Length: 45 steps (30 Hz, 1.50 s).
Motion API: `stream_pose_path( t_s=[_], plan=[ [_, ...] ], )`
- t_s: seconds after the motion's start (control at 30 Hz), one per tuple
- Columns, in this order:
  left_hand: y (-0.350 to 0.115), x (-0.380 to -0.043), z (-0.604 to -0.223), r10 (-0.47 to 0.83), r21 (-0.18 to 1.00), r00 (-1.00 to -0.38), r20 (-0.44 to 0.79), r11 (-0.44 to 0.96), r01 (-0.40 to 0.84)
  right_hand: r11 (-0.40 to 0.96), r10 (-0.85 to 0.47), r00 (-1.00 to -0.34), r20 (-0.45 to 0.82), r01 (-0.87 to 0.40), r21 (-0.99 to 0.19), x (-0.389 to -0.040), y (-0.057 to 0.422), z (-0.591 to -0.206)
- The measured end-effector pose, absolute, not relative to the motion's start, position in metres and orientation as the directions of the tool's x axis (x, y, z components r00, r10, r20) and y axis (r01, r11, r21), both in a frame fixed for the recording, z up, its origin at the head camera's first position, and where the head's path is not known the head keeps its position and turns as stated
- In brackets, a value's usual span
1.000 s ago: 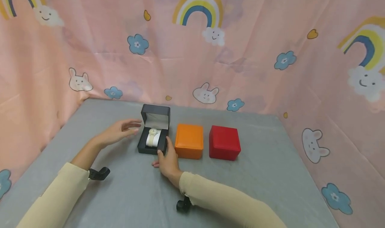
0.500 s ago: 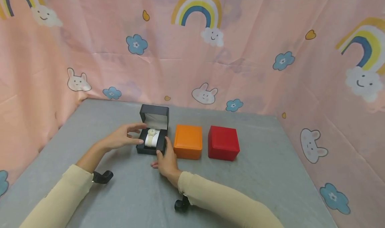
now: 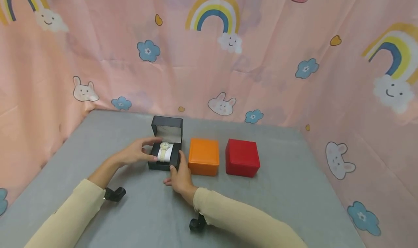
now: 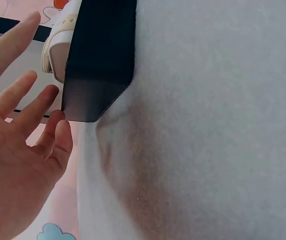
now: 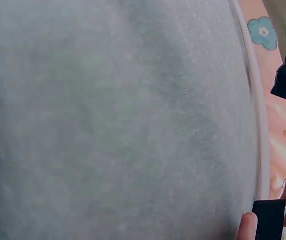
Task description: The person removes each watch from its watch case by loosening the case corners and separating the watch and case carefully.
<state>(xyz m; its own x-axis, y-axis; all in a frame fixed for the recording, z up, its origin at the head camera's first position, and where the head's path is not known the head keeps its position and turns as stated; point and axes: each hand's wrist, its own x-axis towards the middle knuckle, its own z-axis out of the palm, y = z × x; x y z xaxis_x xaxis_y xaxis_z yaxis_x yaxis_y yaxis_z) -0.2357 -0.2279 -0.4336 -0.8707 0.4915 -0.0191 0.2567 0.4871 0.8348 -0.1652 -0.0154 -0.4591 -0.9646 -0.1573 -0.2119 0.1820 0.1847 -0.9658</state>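
A black watch box [image 3: 167, 121] stands with its lid raised. Inside, a pale watch [image 3: 164, 146] is wrapped round a white cushion [image 3: 168, 155]. My left hand [image 3: 134, 153] reaches over the box's left side, thumb and fingers spread beside the cushion. In the left wrist view those fingers [image 4: 30, 112] are apart and slightly bent, close to the cushion and the pale strap [image 4: 66, 24]. My right hand [image 3: 181, 177] rests against the box's front right corner, its index finger along the right side. The right wrist view shows only a fingertip [image 5: 248, 225] beside the box [image 5: 269, 220].
An orange box [image 3: 204, 156] stands just right of the black one, and a red box [image 3: 242, 157] stands farther right, both with lids down. A grey cloth [image 3: 277, 204] covers the table. Pink patterned curtains [image 3: 183, 70] hang behind and at the sides.
My left hand has moved right, from beside the black box to over its left side, with its fingers around the cushion's edge. The right hand and boxes stay put.
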Motion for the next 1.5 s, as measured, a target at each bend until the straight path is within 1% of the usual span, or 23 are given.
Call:
stream_pose_path(
  t_s=[0.17,0.4,0.77,1.1,1.37,1.5],
  plan=[
    [-0.224,-0.24,-0.432,0.501,0.833,-0.866,-0.017,0.486,0.265,0.187,-0.154,-0.963,-0.22,0.19,-0.964,-0.168,-0.013,-0.458],
    [-0.223,-0.241,-0.431,0.504,0.839,-0.864,-0.002,0.471,0.272,0.186,-0.145,-0.97,-0.198,0.17,-0.968,-0.17,-0.013,-0.458],
    [-0.224,-0.243,-0.437,0.52,0.834,-0.854,-0.031,0.484,0.264,0.167,-0.138,-0.971,-0.197,0.173,-0.971,-0.168,-0.015,-0.461],
    [-0.223,-0.245,-0.431,0.509,0.801,-0.859,-0.062,0.539,0.261,0.181,-0.147,-0.962,-0.228,0.201,-0.963,-0.17,-0.017,-0.462],
    [-0.221,-0.248,-0.426,0.484,0.755,-0.868,-0.11,0.609,0.244,0.186,-0.162,-0.964,-0.212,0.181,-0.966,-0.171,-0.018,-0.457],
    [-0.216,-0.246,-0.43,0.482,0.738,-0.868,-0.121,0.628,0.246,0.199,-0.149,-0.961,-0.233,0.202,-0.959,-0.169,-0.015,-0.458]
  ],
)
